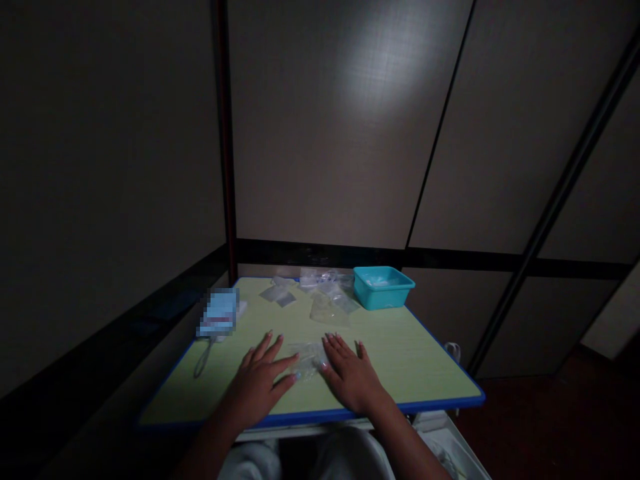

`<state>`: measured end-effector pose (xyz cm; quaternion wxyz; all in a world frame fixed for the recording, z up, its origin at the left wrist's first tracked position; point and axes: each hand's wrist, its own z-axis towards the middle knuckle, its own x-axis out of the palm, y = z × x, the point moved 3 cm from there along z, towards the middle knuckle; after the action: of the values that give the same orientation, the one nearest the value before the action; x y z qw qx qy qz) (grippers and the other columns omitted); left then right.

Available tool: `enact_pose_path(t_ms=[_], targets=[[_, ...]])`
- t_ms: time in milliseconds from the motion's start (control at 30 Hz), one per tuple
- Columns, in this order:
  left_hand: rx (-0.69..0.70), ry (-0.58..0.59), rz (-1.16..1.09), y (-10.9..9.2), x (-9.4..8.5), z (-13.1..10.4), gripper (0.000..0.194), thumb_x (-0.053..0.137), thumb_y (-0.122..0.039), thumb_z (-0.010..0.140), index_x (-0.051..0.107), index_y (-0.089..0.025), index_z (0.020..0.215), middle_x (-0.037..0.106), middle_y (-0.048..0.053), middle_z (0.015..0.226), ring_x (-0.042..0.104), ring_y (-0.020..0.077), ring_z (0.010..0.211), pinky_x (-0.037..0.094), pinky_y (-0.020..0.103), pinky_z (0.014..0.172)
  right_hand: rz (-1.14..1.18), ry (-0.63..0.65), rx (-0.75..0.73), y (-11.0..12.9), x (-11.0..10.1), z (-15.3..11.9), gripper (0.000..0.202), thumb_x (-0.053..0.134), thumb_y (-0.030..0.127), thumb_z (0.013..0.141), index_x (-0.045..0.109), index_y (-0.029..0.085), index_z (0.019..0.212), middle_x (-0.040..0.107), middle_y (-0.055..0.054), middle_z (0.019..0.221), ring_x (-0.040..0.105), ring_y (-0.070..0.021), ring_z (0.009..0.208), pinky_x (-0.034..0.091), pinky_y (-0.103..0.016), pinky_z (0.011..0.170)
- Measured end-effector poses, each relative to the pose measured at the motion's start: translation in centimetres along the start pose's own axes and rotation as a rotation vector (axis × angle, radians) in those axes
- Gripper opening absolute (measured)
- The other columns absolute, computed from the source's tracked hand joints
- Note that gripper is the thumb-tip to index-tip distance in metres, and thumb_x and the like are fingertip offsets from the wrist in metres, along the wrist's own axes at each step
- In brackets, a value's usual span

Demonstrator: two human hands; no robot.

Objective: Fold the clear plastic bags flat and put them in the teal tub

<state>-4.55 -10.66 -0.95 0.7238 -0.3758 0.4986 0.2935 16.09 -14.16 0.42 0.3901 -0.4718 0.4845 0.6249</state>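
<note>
A clear plastic bag (309, 361) lies flat near the front of the pale green table. Over its left edge rests my left hand (261, 381), palm down with the fingers spread. On the bag's right side my right hand (351, 375) lies flat, its fingers stretched out and the thumb pointing inward. Neither hand grips anything. Beyond them another clear bag (327, 310) lies on the table, with several more transparent bags (325, 280) heaped at the back edge.
A turquoise plastic basket (383, 298) with clear plastic inside stands at the back right. Two flat clear pieces (278, 295) lie at the back left. A blurred-out blue item (219, 313) with a strap sits at the left edge. The green table (400, 360) has a blue rim.
</note>
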Motion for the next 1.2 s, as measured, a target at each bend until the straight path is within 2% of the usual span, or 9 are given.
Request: enact_pose_path(t_ms=[267,500,700,1200], targets=[[0.004,0.048,-0.01,1.4,-0.3,-0.2,0.04,0.042,-0.051,0.086,0.044,-0.043,0.125,0.026,0.0,0.145,0.008,0.0257,0.136,0.015,0.054,0.104,-0.006,0.005,0.01,-0.1,0.0,0.0,0.055,0.014,0.05,0.092,0.017,0.026,0.142,0.016,-0.002,0.148,0.01,-0.0187,0.136,0.002,-0.05,0.106],[-0.003,0.05,-0.002,1.2,-0.4,-0.3,0.041,0.042,-0.052,0.086,0.043,-0.043,0.126,0.027,0.0,0.145,0.007,0.0261,0.136,0.016,0.054,0.104,-0.008,0.004,0.006,-0.2,0.1,0.0,0.057,0.015,0.052,0.091,0.012,0.027,0.142,0.015,-0.002,0.148,0.011,-0.0185,0.136,0.002,-0.052,0.106],[-0.007,0.036,-0.001,1.2,-0.5,-0.4,0.04,0.041,-0.053,0.086,0.046,-0.043,0.124,0.029,0.0,0.145,0.008,0.0263,0.136,0.016,0.053,0.104,-0.027,0.023,0.036,-0.1,0.1,0.0,0.058,0.013,0.051,0.091,0.014,0.024,0.142,0.015,-0.003,0.148,0.01,-0.0189,0.136,0.001,-0.051,0.106],[-0.017,0.031,-0.02,1.3,-0.3,-0.3,0.041,0.043,-0.052,0.085,0.046,-0.042,0.124,0.032,0.0,0.143,0.01,0.0254,0.136,0.017,0.051,0.105,-0.046,0.03,0.06,-0.5,-0.1,-0.5,0.059,0.012,0.053,0.091,0.011,0.025,0.142,0.012,-0.001,0.148,0.007,-0.0191,0.136,0.001,-0.052,0.106]])
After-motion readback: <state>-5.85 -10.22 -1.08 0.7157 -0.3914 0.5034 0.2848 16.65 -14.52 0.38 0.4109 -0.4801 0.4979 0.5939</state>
